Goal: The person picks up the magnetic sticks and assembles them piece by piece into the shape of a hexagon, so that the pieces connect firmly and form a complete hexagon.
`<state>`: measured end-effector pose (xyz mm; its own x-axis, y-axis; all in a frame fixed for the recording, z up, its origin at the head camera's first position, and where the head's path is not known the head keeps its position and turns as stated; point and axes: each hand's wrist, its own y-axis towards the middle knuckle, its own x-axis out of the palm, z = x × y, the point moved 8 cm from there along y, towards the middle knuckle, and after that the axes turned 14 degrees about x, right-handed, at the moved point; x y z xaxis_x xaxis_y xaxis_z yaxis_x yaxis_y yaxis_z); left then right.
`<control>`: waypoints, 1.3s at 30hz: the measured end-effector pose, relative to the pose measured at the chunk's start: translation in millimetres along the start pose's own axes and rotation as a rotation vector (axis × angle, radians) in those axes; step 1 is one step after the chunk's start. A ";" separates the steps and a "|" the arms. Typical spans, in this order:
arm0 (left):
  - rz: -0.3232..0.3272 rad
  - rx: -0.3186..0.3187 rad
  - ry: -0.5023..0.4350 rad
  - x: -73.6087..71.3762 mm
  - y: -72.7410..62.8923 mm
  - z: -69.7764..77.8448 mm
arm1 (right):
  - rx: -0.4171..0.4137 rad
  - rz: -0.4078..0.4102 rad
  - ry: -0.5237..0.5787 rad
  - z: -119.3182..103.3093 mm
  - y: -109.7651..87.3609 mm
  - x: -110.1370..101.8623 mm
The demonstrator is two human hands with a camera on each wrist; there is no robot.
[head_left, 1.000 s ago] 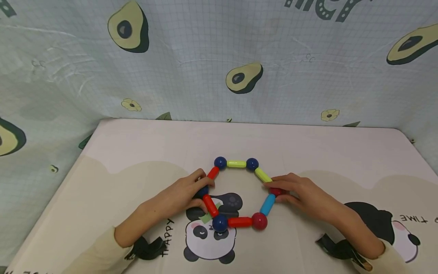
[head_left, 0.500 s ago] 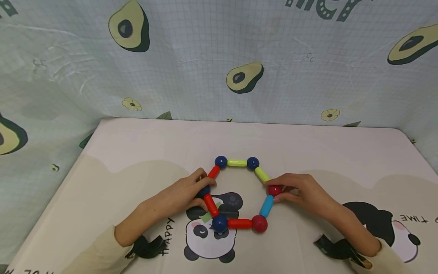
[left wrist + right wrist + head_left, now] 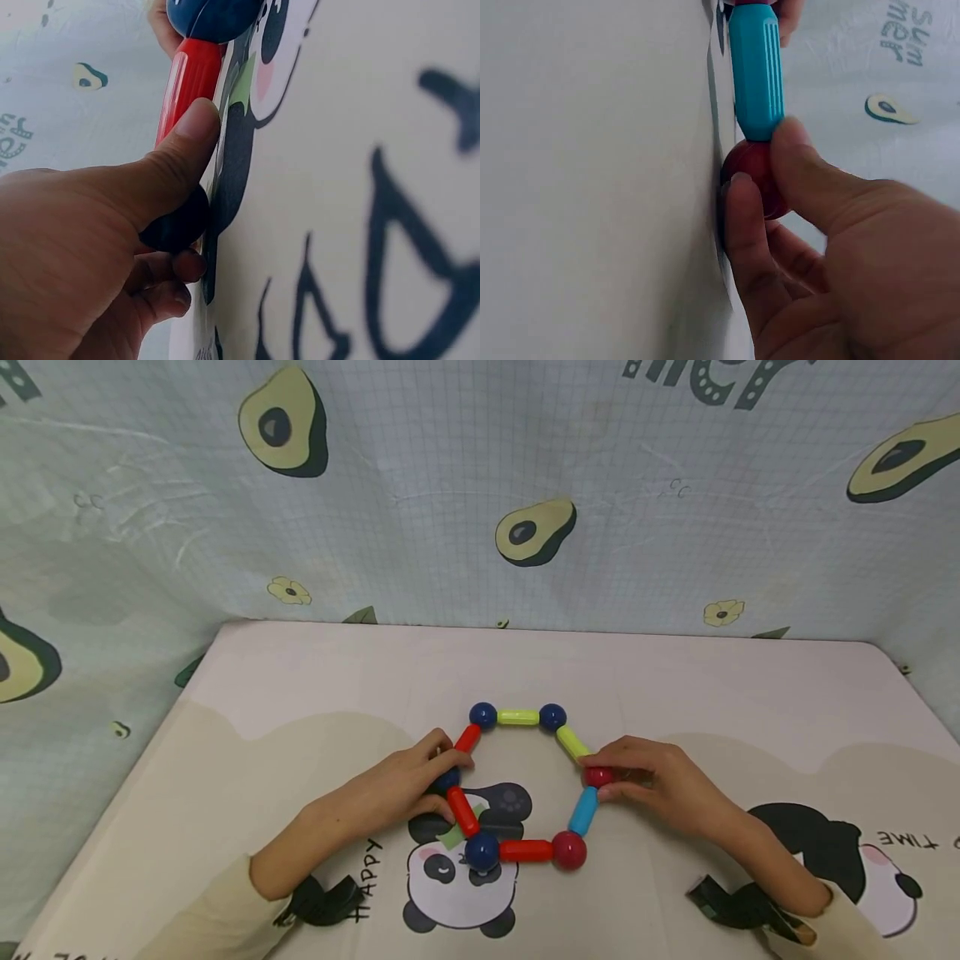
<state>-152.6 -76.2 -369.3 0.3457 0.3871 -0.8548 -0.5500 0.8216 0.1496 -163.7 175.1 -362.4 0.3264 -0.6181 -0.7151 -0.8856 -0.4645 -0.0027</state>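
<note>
A six-sided ring of coloured rods and balls lies on the table. My left hand (image 3: 408, 785) grips the ring's left corner, its fingers around a dark blue ball (image 3: 178, 223) and its thumb along a red rod (image 3: 462, 812). At the right corner my right hand (image 3: 660, 781) pinches a red ball (image 3: 756, 169) between thumb and fingers. That ball joins a yellow-green rod (image 3: 572, 742) and a blue rod (image 3: 583, 811). Another red ball (image 3: 569, 850), a red rod (image 3: 526, 851) and a blue ball (image 3: 482, 852) form the near side.
Two blue balls with a yellow-green rod (image 3: 518, 717) between them make the far side. The table (image 3: 300, 677) carries a printed panda (image 3: 461, 893) under the ring. An avocado-print sheet (image 3: 420, 460) hangs behind the table. Black straps (image 3: 326, 902) sit at both wrists.
My right hand has shifted slightly left with the red ball, drawing the ring's right corner inward. The left hand has stayed nearly still.
</note>
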 end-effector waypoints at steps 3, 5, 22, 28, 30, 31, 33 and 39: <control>-0.003 -0.009 -0.008 0.7 0.0 -0.7 | 0.057 -0.044 0.010 3.3 -0.5 0.6; -0.007 -0.013 -0.012 1.3 0.1 -0.9 | 0.080 -0.058 0.024 4.6 -0.9 0.6; -0.008 -0.006 -0.006 3.6 0.2 -1.6 | 0.122 -0.017 0.080 10.7 -1.3 1.8; -0.005 0.003 0.000 2.9 1.0 -1.9 | 0.125 -0.020 0.083 10.3 0.2 2.4; -0.008 0.003 0.003 2.5 1.5 -1.8 | 0.127 -0.018 0.081 10.2 0.7 2.2; -0.010 0.000 0.004 2.4 1.4 -1.6 | 0.130 -0.017 0.079 10.1 0.9 2.1; -0.015 -0.013 0.005 1.2 1.0 -1.6 | 0.139 -0.016 0.072 10.0 1.1 2.0; 0.024 -0.083 0.092 -18.1 -12.1 0.4 | 0.156 0.001 -0.022 8.4 -7.8 -8.8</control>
<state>-151.9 -92.9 -355.4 0.2630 0.3631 -0.8939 -0.6199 0.7735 0.1317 -162.4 189.5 -362.0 0.3197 -0.6040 -0.7300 -0.9271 -0.3587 -0.1092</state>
